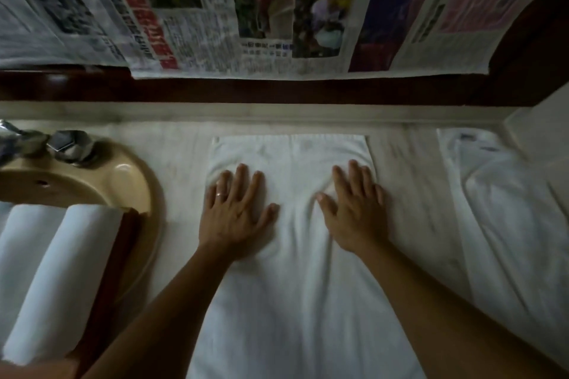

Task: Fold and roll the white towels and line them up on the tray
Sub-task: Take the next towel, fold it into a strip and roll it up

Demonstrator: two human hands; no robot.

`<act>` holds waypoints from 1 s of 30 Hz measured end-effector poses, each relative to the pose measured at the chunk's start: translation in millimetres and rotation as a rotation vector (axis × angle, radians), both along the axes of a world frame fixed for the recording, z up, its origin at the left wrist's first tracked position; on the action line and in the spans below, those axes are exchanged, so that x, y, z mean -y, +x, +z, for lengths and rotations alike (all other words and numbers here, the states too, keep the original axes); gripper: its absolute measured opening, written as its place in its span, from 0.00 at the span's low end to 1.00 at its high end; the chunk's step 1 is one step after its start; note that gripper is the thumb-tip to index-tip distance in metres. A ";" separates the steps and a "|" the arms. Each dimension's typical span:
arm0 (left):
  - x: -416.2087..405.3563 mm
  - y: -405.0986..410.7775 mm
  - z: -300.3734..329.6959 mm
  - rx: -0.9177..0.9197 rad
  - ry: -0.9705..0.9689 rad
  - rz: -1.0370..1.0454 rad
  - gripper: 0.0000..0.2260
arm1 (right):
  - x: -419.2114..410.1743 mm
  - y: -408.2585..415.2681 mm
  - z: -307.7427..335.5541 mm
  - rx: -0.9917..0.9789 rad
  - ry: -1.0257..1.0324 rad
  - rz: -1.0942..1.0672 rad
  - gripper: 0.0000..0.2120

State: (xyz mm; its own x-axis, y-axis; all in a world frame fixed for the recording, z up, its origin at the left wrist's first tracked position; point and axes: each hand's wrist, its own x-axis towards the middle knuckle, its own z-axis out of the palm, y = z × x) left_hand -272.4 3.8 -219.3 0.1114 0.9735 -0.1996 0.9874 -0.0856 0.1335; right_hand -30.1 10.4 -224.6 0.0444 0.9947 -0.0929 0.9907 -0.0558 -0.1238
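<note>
A white towel [295, 286] lies flat and lengthwise on the pale counter, folded into a long strip running from the back wall toward me. My left hand [235, 212] presses flat on its left half, fingers spread, a ring on one finger. My right hand [354, 209] presses flat on its right half, also spread. Small creases bunch between the two hands. At the left, two rolled white towels [55, 271] lie side by side on a dark wooden tray [120, 255] set over the sink.
A beige sink [92, 181] with a chrome tap [67, 144] sits at the left. More loose white towels [508, 224] lie piled at the right. Newspaper sheets [246, 9] cover the wall above a dark wooden ledge [277, 91].
</note>
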 end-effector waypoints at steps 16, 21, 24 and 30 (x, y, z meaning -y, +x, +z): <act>-96.1 -8.5 -2.6 -0.007 0.021 -0.033 0.38 | -101.4 16.9 -2.8 0.030 -0.038 0.075 0.38; -97.6 -9.2 -1.6 0.030 0.026 -0.005 0.40 | -103.0 17.5 3.9 0.036 -0.068 0.076 0.38; -69.9 -1.9 3.3 0.028 0.048 -0.037 0.39 | -75.7 9.9 8.0 0.024 -0.046 0.124 0.37; -61.0 -12.9 1.3 0.029 -0.019 -0.146 0.38 | -69.7 31.1 4.0 0.032 -0.096 0.179 0.37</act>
State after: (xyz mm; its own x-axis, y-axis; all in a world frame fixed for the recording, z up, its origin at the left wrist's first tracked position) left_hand -285.2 64.8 -218.1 0.2572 0.9427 -0.2125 0.9603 -0.2249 0.1648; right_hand 1.0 80.2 -220.6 -0.1276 0.9737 -0.1890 0.9893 0.1113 -0.0947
